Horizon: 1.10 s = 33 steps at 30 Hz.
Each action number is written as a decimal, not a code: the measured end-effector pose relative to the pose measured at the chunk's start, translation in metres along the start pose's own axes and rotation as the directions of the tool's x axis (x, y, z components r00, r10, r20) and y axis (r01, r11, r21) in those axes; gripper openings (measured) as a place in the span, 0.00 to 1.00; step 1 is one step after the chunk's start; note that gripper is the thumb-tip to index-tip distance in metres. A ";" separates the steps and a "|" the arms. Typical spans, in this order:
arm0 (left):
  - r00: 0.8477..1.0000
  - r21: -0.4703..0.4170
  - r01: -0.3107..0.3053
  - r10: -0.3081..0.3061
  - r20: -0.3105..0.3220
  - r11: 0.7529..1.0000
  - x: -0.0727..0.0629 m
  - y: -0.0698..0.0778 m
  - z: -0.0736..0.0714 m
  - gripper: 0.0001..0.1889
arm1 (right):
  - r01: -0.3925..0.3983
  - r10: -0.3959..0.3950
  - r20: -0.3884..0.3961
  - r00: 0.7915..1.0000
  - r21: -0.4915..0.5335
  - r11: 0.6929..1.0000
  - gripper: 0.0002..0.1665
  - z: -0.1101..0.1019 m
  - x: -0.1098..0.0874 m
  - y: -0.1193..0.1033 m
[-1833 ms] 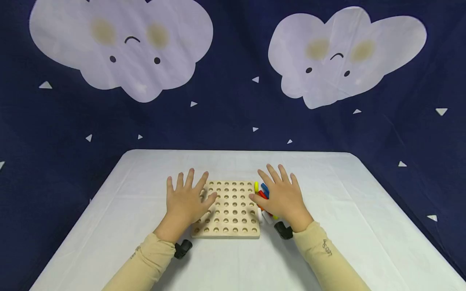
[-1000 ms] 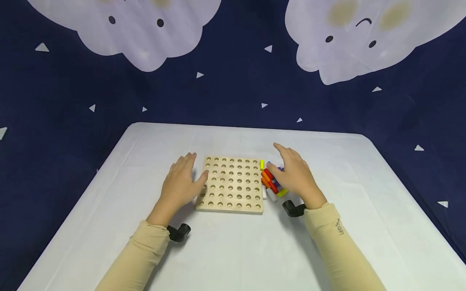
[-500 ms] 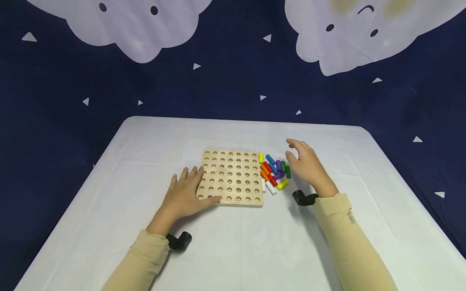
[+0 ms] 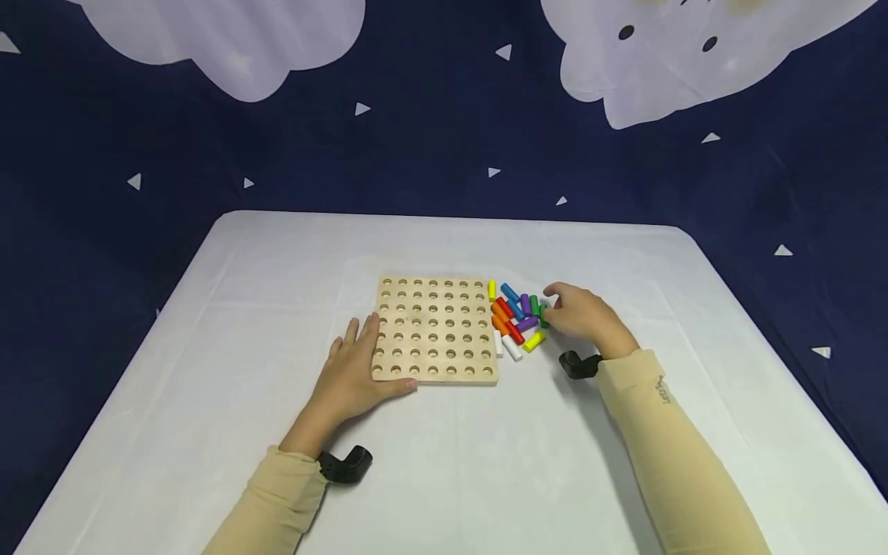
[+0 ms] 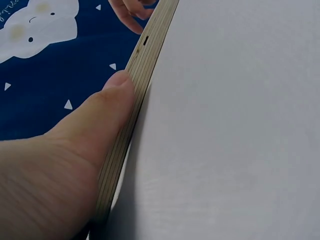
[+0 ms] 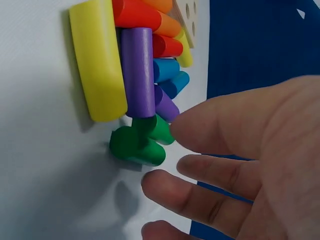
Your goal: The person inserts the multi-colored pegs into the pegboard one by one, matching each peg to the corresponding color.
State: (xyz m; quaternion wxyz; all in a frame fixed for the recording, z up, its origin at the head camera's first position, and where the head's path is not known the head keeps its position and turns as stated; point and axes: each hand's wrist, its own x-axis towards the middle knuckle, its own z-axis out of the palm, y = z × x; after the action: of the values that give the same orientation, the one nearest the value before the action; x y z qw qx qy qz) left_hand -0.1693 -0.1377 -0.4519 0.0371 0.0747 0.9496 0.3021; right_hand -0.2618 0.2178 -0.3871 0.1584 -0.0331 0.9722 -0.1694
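Note:
A square wooden pegboard (image 4: 425, 316) with rows of holes lies on the table. My left hand (image 4: 347, 383) rests at its near left corner, fingers along the left side and straight thumb against the front edge; the left wrist view shows that thumb (image 5: 112, 100) on the layered wood. Over the right end of the peg pile is my right hand (image 4: 586, 314). In the right wrist view its fingers are parted, with thumb and fingertips close to a green peg (image 6: 142, 151) and nothing pinched. A second green peg (image 6: 156, 129) lies right beside it.
Several loose pegs lie against the board's right side: purple (image 4: 527, 324), yellow (image 4: 534, 341), white (image 4: 512, 348), blue (image 4: 509, 292), red and orange. The white table (image 4: 444, 462) ends at a dark blue cloth (image 4: 430, 154) with clouds and triangles.
My left hand has come down from above the board onto its near left corner. My right hand moved right off the pile, uncovering the pegs, then lowered toward the green ones. The view tilted down.

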 end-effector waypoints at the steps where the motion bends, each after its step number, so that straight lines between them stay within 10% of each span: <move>1: 1.000 -0.002 0.003 -0.003 -0.003 1.000 0.000 0.000 0.000 0.69 | -0.001 0.001 0.004 1.000 -0.007 1.000 0.31 0.000 0.001 -0.001; 33: 0.999 0.000 -0.024 0.024 -0.021 1.000 0.000 -0.001 0.004 0.68 | -0.027 0.027 0.001 1.000 -0.013 1.000 0.23 0.002 0.012 -0.001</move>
State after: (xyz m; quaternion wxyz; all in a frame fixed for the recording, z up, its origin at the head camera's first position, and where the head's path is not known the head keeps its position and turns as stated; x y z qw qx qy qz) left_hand -0.1692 -0.1366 -0.4556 0.0235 0.0828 0.9489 0.3036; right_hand -0.2729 0.2153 -0.3920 0.1612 -0.0212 0.9735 -0.1610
